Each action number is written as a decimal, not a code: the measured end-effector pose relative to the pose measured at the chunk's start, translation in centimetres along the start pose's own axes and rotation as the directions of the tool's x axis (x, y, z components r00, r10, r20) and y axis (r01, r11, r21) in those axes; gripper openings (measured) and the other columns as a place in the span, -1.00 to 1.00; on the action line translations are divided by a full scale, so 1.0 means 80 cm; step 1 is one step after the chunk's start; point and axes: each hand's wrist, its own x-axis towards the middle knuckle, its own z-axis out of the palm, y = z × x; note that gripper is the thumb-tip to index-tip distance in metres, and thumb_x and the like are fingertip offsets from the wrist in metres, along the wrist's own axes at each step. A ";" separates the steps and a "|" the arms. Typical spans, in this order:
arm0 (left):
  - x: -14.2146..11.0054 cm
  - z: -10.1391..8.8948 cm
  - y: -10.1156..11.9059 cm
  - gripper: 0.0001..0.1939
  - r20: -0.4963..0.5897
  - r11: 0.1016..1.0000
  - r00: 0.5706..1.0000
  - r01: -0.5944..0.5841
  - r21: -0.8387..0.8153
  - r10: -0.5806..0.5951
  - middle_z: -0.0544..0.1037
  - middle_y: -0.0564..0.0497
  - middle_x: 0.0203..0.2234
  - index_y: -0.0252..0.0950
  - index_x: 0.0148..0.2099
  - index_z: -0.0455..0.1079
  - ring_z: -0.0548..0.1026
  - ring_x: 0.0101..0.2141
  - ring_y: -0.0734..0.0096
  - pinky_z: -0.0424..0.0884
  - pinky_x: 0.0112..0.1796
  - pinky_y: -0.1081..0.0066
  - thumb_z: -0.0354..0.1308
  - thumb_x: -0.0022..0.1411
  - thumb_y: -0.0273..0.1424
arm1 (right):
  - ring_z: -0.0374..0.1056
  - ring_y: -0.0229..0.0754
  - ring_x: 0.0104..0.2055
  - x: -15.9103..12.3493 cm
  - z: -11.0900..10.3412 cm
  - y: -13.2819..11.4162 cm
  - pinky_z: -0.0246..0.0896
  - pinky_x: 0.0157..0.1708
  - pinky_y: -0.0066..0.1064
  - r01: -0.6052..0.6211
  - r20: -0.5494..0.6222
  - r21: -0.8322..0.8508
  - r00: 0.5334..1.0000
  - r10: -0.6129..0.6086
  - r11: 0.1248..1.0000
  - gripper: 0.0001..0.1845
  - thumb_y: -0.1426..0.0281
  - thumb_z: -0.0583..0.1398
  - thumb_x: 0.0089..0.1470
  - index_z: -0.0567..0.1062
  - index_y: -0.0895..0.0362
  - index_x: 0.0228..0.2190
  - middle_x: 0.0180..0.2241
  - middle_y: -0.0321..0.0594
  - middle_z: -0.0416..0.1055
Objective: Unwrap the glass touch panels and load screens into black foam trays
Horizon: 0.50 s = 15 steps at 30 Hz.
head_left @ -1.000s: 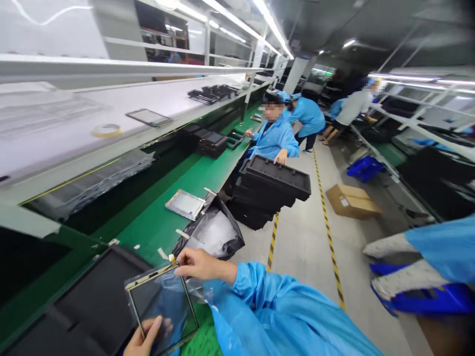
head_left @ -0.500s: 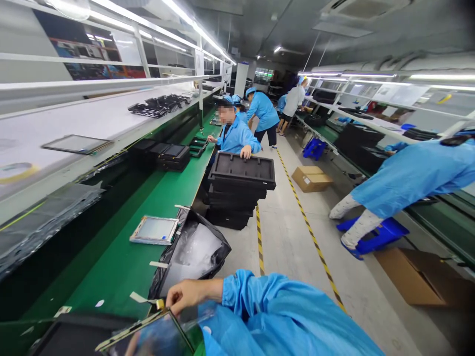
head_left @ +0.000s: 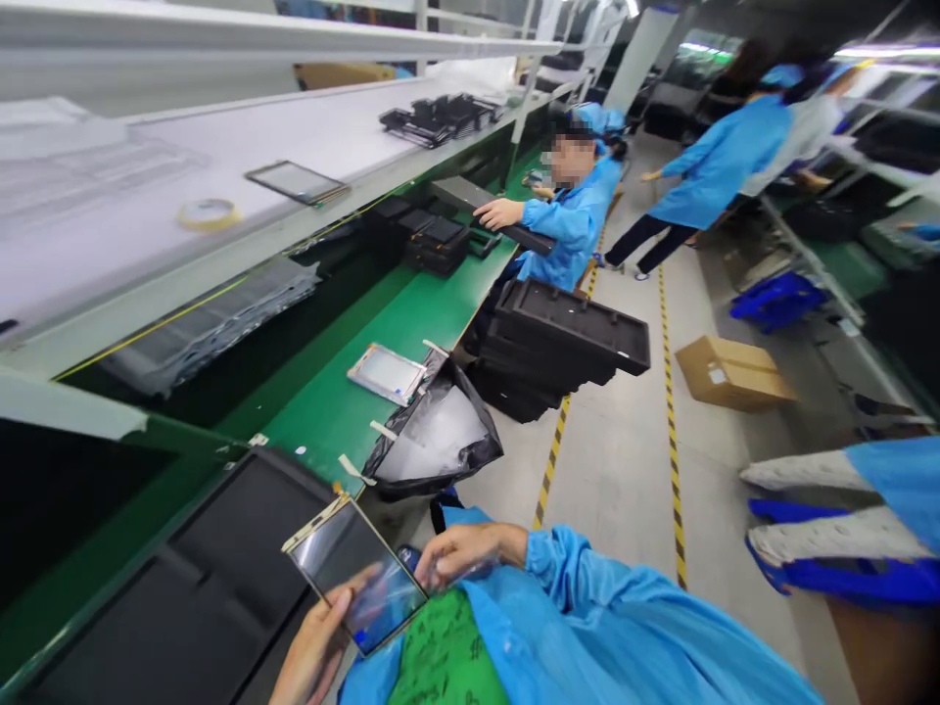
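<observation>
A flat display panel (head_left: pixel 367 558) with a glossy, see-through face and a pale strip along its top edge is tilted in front of my body. My left hand (head_left: pixel 319 632) grips it by its lower left edge, thumb in front and the fingers showing through behind. Close to the panel's right edge is my right hand (head_left: pixel 462 553), its fingers curled. A crumpled bit of clear film (head_left: pixel 481 566) shows at that hand. Beneath the panel, to the left, lies a large black tray (head_left: pixel 242 548).
A black bag (head_left: pixel 389 477) with white sheeting hangs at the bench edge, beside another panel (head_left: pixel 386 372) on the green bench (head_left: pixel 323 416). Stacked black trays (head_left: pixel 573 318) stand beyond. A seated co-worker (head_left: pixel 573 225) handles a black tray. A carton (head_left: pixel 734 370) sits across the aisle.
The view has turned left and down. My right hand has moved from the panel's top corner to its right side. More of the panel and my left hand show. The seated co-worker has lifted a tray.
</observation>
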 end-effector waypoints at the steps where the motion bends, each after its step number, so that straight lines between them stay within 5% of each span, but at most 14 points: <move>1: 0.006 -0.002 0.004 -0.56 -0.022 0.999 0.999 -0.039 -0.026 0.039 0.67 -0.18 -0.13 -0.28 -0.36 0.60 0.56 0.00 -0.16 0.50 0.03 0.04 0.53 -0.22 -0.07 | 0.40 -0.31 -0.31 0.001 -0.009 -0.001 0.29 -0.26 -0.49 -0.002 -0.040 -0.022 0.999 0.001 1.000 -0.44 0.14 0.48 -0.23 0.60 0.18 -0.19 -0.28 -0.25 0.53; 3: 0.023 -0.007 0.008 -0.55 -0.157 0.982 0.979 -0.146 -0.120 0.127 0.66 -0.13 -0.08 -0.25 -0.32 0.59 0.55 0.03 -0.09 0.46 0.09 0.06 0.51 -0.19 -0.06 | 0.35 -0.33 -0.39 0.007 -0.042 -0.008 0.24 -0.36 -0.50 0.025 -0.194 -0.034 0.980 -0.031 0.999 -0.49 0.18 0.50 -0.28 0.59 0.20 -0.28 -0.38 -0.29 0.50; 5: 0.041 -0.011 0.011 -0.54 -0.351 0.947 0.922 -0.248 -0.203 0.166 0.69 -0.02 -0.19 -0.19 -0.29 0.57 0.59 -0.03 0.01 0.46 0.10 0.07 0.51 -0.20 -0.05 | 0.31 -0.33 -0.45 0.017 -0.093 -0.020 0.21 -0.42 -0.48 0.104 -0.470 0.038 0.879 -0.074 0.994 -0.54 0.21 0.49 -0.31 0.55 0.21 -0.38 -0.46 -0.31 0.45; 8: 0.062 -0.007 0.013 -0.57 -0.537 0.907 0.822 -0.355 -0.225 0.188 0.69 0.10 -0.28 -0.12 -0.26 0.54 0.61 -0.07 0.14 0.45 0.12 0.13 0.49 -0.16 -0.05 | 0.28 -0.30 -0.48 0.049 -0.195 -0.048 0.24 -0.42 -0.44 0.220 -0.863 0.102 0.505 -0.024 0.970 -0.62 0.26 0.43 -0.27 0.43 0.18 -0.46 -0.55 -0.35 0.34; 10: 0.069 0.004 0.012 -0.55 -0.591 0.917 0.790 -0.343 -0.205 0.163 0.69 0.10 -0.30 -0.11 -0.25 0.54 0.61 -0.06 0.15 0.46 0.12 0.16 0.49 -0.17 -0.03 | 0.27 -0.29 -0.45 0.083 -0.267 -0.068 0.27 -0.36 -0.43 0.206 -0.943 0.074 0.333 0.002 0.976 -0.70 0.27 0.34 -0.17 0.39 0.16 -0.44 -0.57 -0.38 0.28; 12: 0.076 0.021 0.007 -0.52 -0.618 0.946 0.781 -0.258 -0.196 0.085 0.70 0.08 -0.31 -0.08 -0.27 0.56 0.62 -0.06 0.08 0.50 0.09 0.14 0.50 -0.23 0.02 | 0.31 -0.26 -0.36 0.127 -0.333 -0.082 0.30 -0.25 -0.42 0.174 -0.952 0.033 0.305 -0.022 0.984 -0.73 0.29 0.27 -0.10 0.39 0.17 -0.36 -0.51 -0.35 0.32; 15: 0.099 0.046 -0.012 -0.51 -0.642 0.974 0.766 -0.131 -0.184 -0.018 0.70 0.05 -0.37 -0.02 -0.37 0.57 0.61 -0.06 -0.12 0.58 -0.04 0.03 0.48 -0.35 0.12 | 0.35 -0.15 -0.14 0.206 -0.415 -0.088 0.30 -0.06 -0.35 0.132 -0.935 -0.076 0.334 -0.116 0.988 -0.60 0.32 0.26 -0.13 0.42 0.23 -0.21 -0.34 -0.19 0.44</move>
